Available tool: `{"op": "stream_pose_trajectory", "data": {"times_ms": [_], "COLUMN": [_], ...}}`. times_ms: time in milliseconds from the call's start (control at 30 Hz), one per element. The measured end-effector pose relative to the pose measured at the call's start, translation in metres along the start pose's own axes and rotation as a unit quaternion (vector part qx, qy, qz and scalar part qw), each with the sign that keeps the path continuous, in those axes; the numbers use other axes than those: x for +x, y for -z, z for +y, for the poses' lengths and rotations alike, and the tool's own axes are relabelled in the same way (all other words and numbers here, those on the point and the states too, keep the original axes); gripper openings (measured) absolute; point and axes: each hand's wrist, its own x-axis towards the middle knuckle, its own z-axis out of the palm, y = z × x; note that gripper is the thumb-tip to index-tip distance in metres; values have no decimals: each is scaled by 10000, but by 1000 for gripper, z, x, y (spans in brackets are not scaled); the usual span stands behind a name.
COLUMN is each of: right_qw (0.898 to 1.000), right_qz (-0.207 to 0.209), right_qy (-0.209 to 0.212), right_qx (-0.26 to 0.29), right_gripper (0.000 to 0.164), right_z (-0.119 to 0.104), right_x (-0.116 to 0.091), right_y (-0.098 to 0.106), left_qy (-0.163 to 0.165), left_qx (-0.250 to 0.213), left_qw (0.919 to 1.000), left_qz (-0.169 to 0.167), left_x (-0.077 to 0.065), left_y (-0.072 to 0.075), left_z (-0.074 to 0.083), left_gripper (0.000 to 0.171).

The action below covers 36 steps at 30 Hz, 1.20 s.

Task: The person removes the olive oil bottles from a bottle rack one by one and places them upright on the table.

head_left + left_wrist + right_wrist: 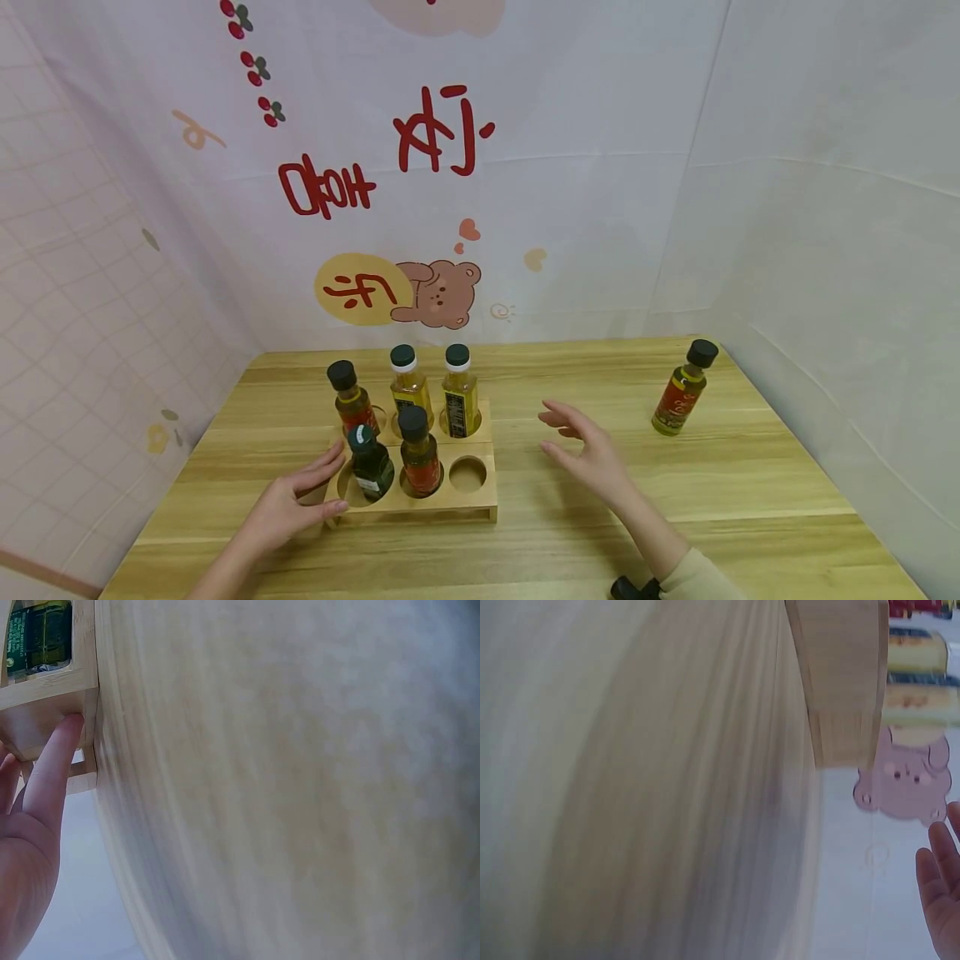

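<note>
A two-tier wooden bottle rack (472, 500) with round holes stands on the table. My left hand (288, 504) touches its left end, thumb near the front corner and fingers farther back. The left wrist view shows a straight digit of the left hand (37, 802) against the rack's side panel (45, 720). Five holes hold bottles: a dark green bottle (371, 467) and a red-labelled bottle (422, 462) in front, another red-labelled bottle (354, 408) and two yellow oil bottles (410, 392) (460, 400) behind. The front right hole is vacant. My right hand (592, 458) hovers right of the rack, fingers spread, holding nothing.
A red-labelled bottle with a black cap (678, 396) stands alone on the table's right side. Printed white cloth (585, 208) hangs behind the wooden table (525, 550) and along both sides. A black object (633, 588) shows by the right sleeve.
</note>
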Motion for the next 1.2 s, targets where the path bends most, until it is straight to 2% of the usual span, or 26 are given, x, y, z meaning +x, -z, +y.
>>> {"op": "stream_pose_trajectory", "data": {"times_ms": [300,567,700,967,1200], "right_qw": [9981,9960,9951,9920,9875], "right_qz": [-262,-428,-502,-670,-923], "right_qy": [221,428,416,386,357], "right_qx": [518,658,742,995,1226], "right_gripper": [55,54,54,59,59], "right_z": [-53,-76,-80,-68,-70], "right_x": [17,28,32,38,42], "right_y": [-22,-38,-47,-69,-80], "left_qy": [3,60,69,80,79], "left_qx": [-104,-135,-179,-88,-78], "left_qw": [9999,9999,9998,9999,9999], "left_qz": [-9,-23,-38,9,4], "left_x": [0,-1,0,0,0], "left_y": [0,-1,0,0,0], "left_z": [0,1,1,-1,0], "left_gripper": [63,64,64,63,63]}}
